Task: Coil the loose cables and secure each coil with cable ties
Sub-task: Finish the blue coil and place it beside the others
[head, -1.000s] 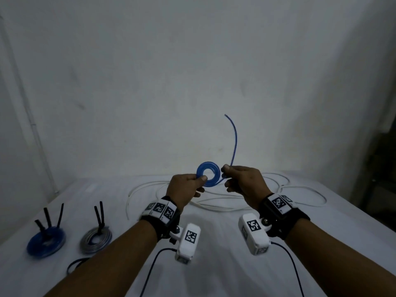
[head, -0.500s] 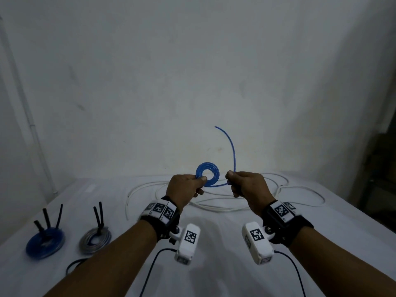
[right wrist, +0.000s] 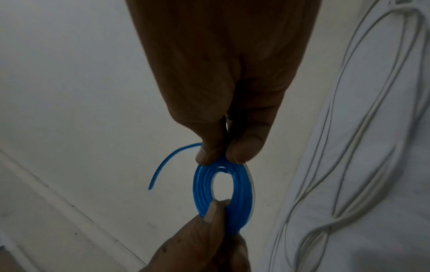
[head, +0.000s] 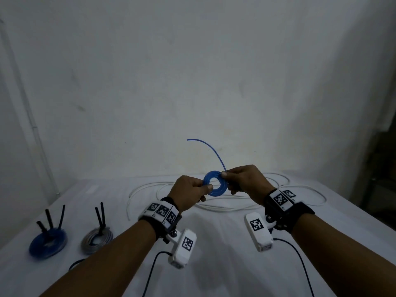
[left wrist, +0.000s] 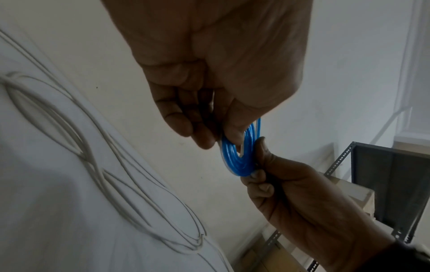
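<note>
A small flat blue cable coil (head: 215, 186) (left wrist: 235, 156) (right wrist: 239, 191) is held up above the table between both hands. My left hand (head: 192, 189) (left wrist: 223, 139) pinches its left edge with thumb and fingers. My right hand (head: 240, 181) (right wrist: 223, 154) pinches the right edge where the loose blue tail (head: 211, 150) (right wrist: 167, 162) leaves the coil. The tail arcs up and to the left.
A long loose white cable (head: 214, 206) (left wrist: 93, 147) (right wrist: 349, 147) sprawls over the white table (head: 214, 243) beyond the hands. At the front left lie a tied blue coil (head: 48, 243) and a tied grey coil (head: 97, 240), black tie ends sticking up. A metal shelf (left wrist: 384, 184) stands right.
The free blue tail has swung from upright to curving left and got shorter as more cable wound onto the coil. My right hand moved in against the coil's right edge.
</note>
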